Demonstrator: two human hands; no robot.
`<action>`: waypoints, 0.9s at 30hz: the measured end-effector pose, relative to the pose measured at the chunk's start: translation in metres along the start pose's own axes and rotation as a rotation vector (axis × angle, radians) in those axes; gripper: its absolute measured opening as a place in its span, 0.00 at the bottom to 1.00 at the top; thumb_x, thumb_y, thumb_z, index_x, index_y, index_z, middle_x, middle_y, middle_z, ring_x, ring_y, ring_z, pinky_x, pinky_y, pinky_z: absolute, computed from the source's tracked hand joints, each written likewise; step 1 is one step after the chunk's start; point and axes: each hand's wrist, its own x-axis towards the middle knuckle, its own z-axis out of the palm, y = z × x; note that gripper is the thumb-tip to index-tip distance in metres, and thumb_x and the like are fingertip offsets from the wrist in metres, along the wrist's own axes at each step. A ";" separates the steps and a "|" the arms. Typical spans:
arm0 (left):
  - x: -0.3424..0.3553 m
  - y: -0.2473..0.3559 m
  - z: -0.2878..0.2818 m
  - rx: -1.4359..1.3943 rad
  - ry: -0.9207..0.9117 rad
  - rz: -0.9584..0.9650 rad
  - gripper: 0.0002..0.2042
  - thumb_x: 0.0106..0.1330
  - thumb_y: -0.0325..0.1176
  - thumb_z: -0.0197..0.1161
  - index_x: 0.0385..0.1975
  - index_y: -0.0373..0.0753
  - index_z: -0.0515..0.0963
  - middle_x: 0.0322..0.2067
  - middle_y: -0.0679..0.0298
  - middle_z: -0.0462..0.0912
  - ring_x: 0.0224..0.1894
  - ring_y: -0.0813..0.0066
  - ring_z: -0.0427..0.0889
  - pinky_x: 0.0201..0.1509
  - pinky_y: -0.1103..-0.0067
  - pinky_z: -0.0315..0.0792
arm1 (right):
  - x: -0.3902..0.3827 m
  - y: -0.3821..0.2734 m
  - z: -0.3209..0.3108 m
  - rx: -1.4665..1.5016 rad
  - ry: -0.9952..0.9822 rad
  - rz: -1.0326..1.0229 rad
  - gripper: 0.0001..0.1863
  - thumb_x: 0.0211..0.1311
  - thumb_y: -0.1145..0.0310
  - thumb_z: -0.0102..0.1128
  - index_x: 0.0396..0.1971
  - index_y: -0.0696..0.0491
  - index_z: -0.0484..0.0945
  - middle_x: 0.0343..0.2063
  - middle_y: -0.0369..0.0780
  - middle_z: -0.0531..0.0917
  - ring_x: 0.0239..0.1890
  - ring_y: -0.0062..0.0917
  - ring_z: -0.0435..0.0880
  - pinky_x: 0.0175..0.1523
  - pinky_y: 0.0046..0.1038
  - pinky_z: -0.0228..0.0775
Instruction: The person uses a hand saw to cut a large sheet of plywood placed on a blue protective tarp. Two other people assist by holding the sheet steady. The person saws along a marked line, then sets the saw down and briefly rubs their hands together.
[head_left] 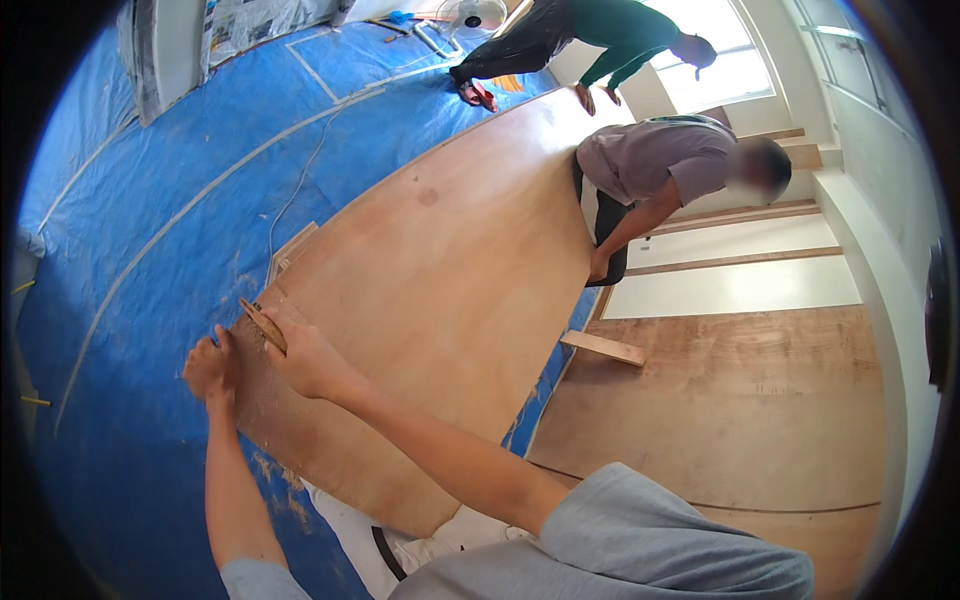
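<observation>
Right hand [305,355] grips a small wooden block [263,325] against the plywood sheet [450,290] edge at 9 o'clock. Left hand [210,370] curls closed on that same edge, steadying it. Two other people brace the sheet's far side at 1 o'clock, over blue tarp [150,250].

I see the plywood sheet [450,290] lying on the tarp [150,230], running from my hands away toward the window [720,70]. My left hand [210,368] sits at the sheet's near left edge, my right hand [305,358] just beside it on the sheet, a wood strip [263,325] between them. One person [660,170] kneels at the sheet's right edge; another [590,35] bends at its far end. A fan [472,14] stands behind, a batten [603,347] right of the sheet.
</observation>
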 end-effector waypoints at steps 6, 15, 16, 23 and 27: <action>0.006 0.002 0.004 0.013 0.048 -0.001 0.31 0.76 0.57 0.45 0.34 0.35 0.88 0.38 0.45 0.89 0.43 0.41 0.88 0.51 0.54 0.79 | 0.008 0.003 -0.004 0.061 -0.052 0.049 0.27 0.68 0.68 0.58 0.65 0.59 0.72 0.42 0.60 0.84 0.47 0.58 0.84 0.53 0.48 0.75; 0.007 0.006 0.001 0.006 0.036 -0.001 0.31 0.76 0.56 0.46 0.33 0.35 0.88 0.36 0.44 0.89 0.42 0.41 0.88 0.50 0.54 0.79 | 0.009 -0.002 -0.008 0.081 -0.043 0.035 0.27 0.69 0.67 0.59 0.65 0.61 0.72 0.40 0.60 0.84 0.46 0.57 0.84 0.51 0.47 0.75; 0.007 0.007 -0.001 0.010 0.035 -0.006 0.31 0.76 0.56 0.46 0.33 0.34 0.88 0.36 0.44 0.89 0.41 0.41 0.88 0.50 0.54 0.79 | 0.009 -0.001 -0.008 0.076 -0.053 0.042 0.27 0.69 0.67 0.59 0.65 0.61 0.72 0.40 0.60 0.85 0.46 0.57 0.84 0.51 0.47 0.75; 0.009 0.008 0.002 0.022 0.063 -0.001 0.30 0.75 0.56 0.46 0.33 0.34 0.88 0.36 0.44 0.88 0.40 0.41 0.88 0.49 0.55 0.79 | 0.012 -0.002 -0.011 0.068 -0.066 0.034 0.27 0.69 0.67 0.59 0.65 0.62 0.71 0.42 0.61 0.84 0.47 0.57 0.84 0.53 0.47 0.75; 0.011 0.008 0.004 0.020 0.061 -0.005 0.30 0.75 0.56 0.46 0.33 0.35 0.88 0.36 0.45 0.89 0.40 0.41 0.88 0.49 0.55 0.79 | 0.012 -0.005 -0.014 0.090 -0.067 0.026 0.27 0.69 0.67 0.59 0.66 0.62 0.71 0.43 0.61 0.84 0.49 0.57 0.84 0.55 0.48 0.75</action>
